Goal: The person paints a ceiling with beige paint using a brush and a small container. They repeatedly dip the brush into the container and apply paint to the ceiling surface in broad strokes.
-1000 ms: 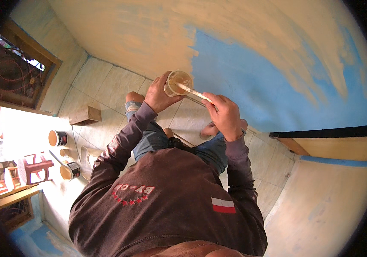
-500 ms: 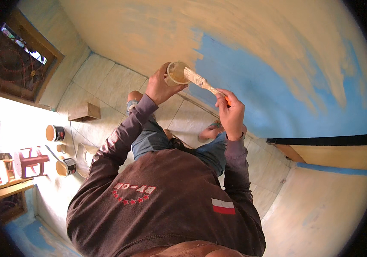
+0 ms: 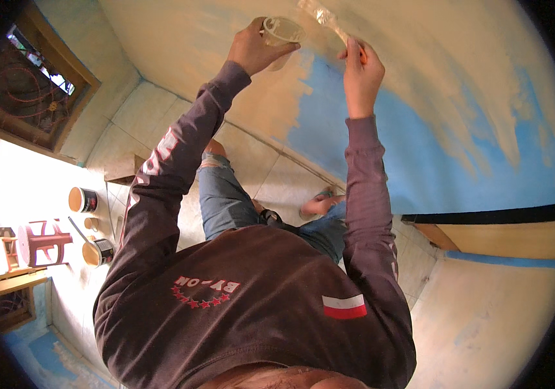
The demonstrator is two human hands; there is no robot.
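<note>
My left hand point(image 3: 249, 48) is closed around a clear plastic cup point(image 3: 283, 31), raised in front of the wall. Pale residue coats the inside of the cup. In my right hand point(image 3: 363, 74) is a paintbrush point(image 3: 329, 19), gripped by its orange-ended handle. The brush head, smeared with pale paint, points up and left, to the right of the cup and apart from it. Behind both hands is the wall point(image 3: 355, 142), cream in its upper part with a blue patch below. Whether the bristles touch the wall I cannot tell.
Two paint buckets point(image 3: 83, 200) stand on the tiled floor at the left, one with a stick leaning in it. Beside them is a dark red plastic stool point(image 3: 44, 244). A wooden box point(image 3: 124, 170) lies near my left forearm. A dark ledge point(image 3: 485, 215) runs along the right.
Both hands have moved up and away from my body. The brush has left the cup's rim and now hangs higher, apart from it, near the cream part of the wall.
</note>
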